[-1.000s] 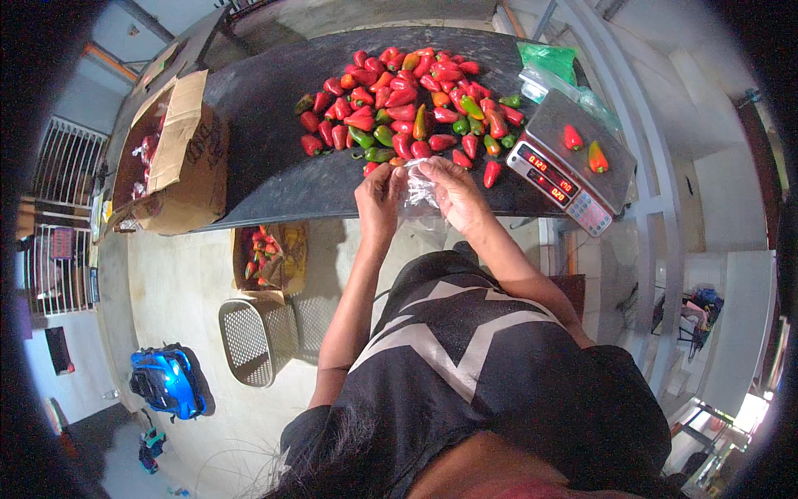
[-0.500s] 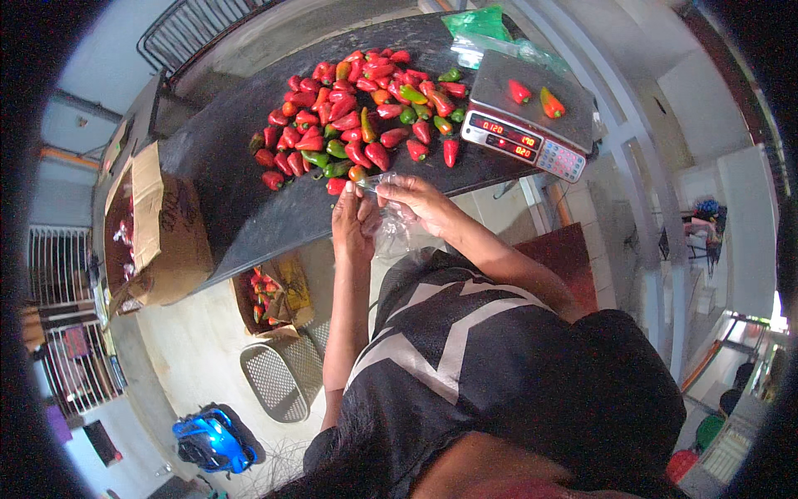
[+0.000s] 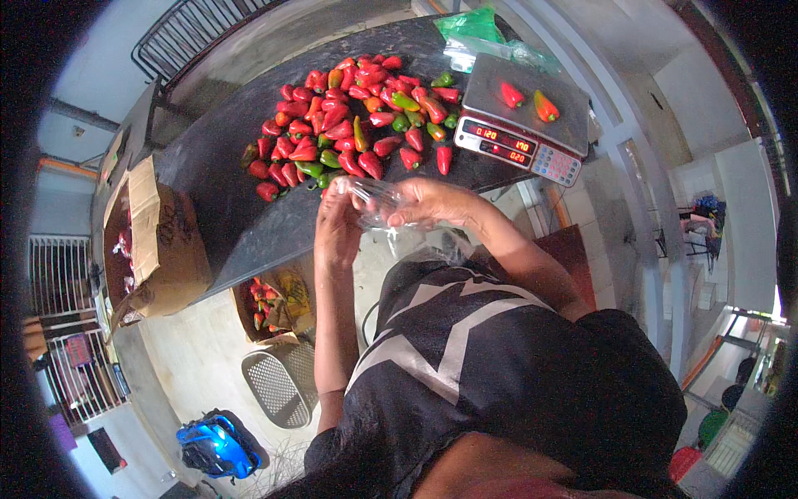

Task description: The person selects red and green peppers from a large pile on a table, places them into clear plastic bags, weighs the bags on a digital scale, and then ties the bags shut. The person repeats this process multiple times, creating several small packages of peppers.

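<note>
A clear plastic bag (image 3: pixel 384 200) stretches between my two hands at the near edge of the table. My left hand (image 3: pixel 337 224) is closed on the bag's left side. My right hand (image 3: pixel 434 202) pinches its right side, thumb underneath. Whether anything lies inside the bag, I cannot tell. Just beyond my fingers spreads a pile of peppers (image 3: pixel 338 114), mostly red with several green and orange ones. To the right stands a digital scale (image 3: pixel 532 89) with lit red digits. On its plate lie a red pepper (image 3: pixel 512 95) and an orange-green pepper (image 3: pixel 545 106).
Green and clear plastic bags (image 3: pixel 470 27) lie behind the scale on the dark table (image 3: pixel 216 175). An open cardboard box (image 3: pixel 170 241) stands at the left. Below the table are a smaller box of peppers (image 3: pixel 291 303), a grey basket (image 3: pixel 278 387) and a blue object (image 3: pixel 218 445).
My hands have moved apart, the left to the left and the right to the right, drawing the bag out between them. The orange pepper near my left fingertips no longer shows.
</note>
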The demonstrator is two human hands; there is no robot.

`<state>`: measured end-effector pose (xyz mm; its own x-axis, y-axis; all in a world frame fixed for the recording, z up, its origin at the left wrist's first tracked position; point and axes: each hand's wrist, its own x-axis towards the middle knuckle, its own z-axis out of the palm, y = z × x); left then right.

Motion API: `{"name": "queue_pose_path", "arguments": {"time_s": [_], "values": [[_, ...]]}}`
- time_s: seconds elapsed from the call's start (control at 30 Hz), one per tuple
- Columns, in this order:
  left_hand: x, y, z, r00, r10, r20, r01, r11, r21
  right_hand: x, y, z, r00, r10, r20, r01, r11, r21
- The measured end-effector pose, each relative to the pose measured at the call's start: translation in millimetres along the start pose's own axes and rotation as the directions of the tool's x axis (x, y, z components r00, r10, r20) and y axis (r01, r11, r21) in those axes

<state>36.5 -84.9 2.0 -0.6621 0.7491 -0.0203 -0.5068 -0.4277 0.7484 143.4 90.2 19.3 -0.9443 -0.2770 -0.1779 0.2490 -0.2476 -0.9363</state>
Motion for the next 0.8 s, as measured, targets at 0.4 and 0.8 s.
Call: {"name": "queue_pose_path", "arguments": {"time_s": [0.4,0.8], "values": [[67.7,6.2,22.5,0.967,-0.148,0.205,0.068,0.933,0.353,6.4,-30.1,-77.3,0.932,-0.313,-0.182,0.36,0.751,0.553],[105.8,-18.8,48.5,0.924,-0.383,-0.001,0.368,0.885,0.285,3.3,-40.4,-136.4,0.899,-0.363,-0.247,0.437,0.684,0.585]]}}
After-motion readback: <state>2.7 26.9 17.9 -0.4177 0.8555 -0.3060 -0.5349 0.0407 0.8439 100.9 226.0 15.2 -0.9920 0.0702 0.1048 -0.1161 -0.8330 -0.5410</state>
